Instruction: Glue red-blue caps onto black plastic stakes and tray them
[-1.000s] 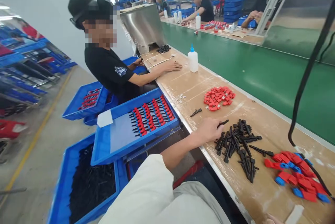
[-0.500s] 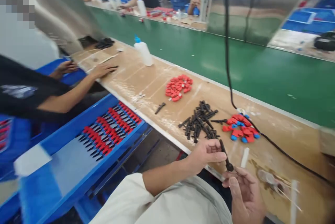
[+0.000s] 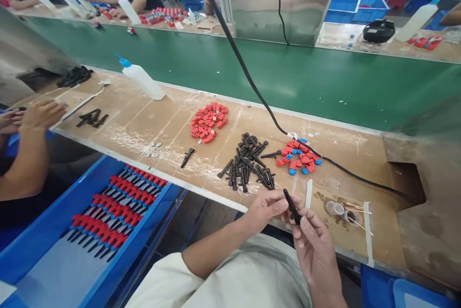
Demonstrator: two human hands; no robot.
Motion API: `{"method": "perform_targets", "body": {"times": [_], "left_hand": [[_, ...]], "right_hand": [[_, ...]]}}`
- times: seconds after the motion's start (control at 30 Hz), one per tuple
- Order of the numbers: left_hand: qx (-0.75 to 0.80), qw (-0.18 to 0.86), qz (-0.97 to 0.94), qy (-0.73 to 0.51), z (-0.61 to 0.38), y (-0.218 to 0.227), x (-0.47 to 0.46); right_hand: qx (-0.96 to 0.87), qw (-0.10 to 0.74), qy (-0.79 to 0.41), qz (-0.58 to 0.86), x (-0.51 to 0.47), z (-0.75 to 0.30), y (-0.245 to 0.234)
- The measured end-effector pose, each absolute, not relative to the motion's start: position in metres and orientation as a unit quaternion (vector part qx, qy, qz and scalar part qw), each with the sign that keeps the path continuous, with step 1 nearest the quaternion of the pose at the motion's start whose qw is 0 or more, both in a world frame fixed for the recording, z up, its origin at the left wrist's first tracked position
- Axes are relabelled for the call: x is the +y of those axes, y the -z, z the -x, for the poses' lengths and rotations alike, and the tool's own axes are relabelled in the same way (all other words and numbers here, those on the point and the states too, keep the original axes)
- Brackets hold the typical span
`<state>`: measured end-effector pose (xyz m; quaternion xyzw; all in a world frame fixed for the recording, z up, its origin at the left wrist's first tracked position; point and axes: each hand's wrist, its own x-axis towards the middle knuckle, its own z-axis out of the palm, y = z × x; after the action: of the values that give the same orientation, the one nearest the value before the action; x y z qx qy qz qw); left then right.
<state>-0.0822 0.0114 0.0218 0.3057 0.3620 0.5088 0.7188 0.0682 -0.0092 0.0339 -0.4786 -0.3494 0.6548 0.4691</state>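
Between my two hands is a slim black plastic piece [image 3: 291, 204], held tilted over the table's front edge. My left hand [image 3: 268, 208] pinches its upper part between thumb and fingers. The fingers of my right hand [image 3: 315, 233] close on its lower, thicker end. Just beyond my hands lies a loose pile of similar black pieces [image 3: 248, 159]. To the right of that pile is a cluster of red and blue parts [image 3: 300, 157]. One single black piece [image 3: 187, 158] lies apart on the left, nearer the front edge.
Red parts [image 3: 209, 121] are heaped farther back, near a white squeeze bottle [image 3: 144, 80]. A black cable [image 3: 252, 82] hangs across the table. Small cups [image 3: 334, 208] with sticks stand at right. Assembled pieces fill a blue bin [image 3: 137, 231]. A co-worker's hand [image 3: 45, 113] is at left.
My view has swung right. My hands have drawn closer together around the black piece. The co-worker's arm at left has pulled back, and several black pieces now lie on the table near it.
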Motion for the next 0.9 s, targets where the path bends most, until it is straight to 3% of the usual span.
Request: {"method": "perform_targets", "body": {"times": [0.13, 0.33, 0.5, 0.57, 0.77, 0.9], "left_hand": [[0.372, 0.709, -0.316, -0.509, 0.084, -0.016, 0.011], [0.377, 0.719, -0.320, -0.488, 0.077, -0.009, 0.008], [0.378, 0.715, -0.302, -0.504, 0.064, -0.003, 0.008], [0.371, 0.719, -0.300, -0.505, 0.060, -0.001, 0.009], [0.337, 0.719, -0.333, -0.508, 0.060, 0.001, 0.010], [0.313, 0.718, -0.371, -0.499, 0.062, -0.002, 0.014]], "right_hand": [[-0.367, 0.491, -0.612, 0.500, -0.013, -0.068, -0.029], [-0.527, 0.564, -0.328, 0.545, -0.029, -0.067, -0.013], [-0.555, 0.576, -0.270, 0.536, -0.032, -0.067, -0.009], [-0.513, 0.574, -0.319, 0.552, -0.031, -0.069, -0.012], [-0.245, 0.513, -0.662, 0.489, -0.018, -0.078, -0.033], [-0.140, 0.476, -0.748, 0.441, -0.006, -0.078, -0.044]]}}
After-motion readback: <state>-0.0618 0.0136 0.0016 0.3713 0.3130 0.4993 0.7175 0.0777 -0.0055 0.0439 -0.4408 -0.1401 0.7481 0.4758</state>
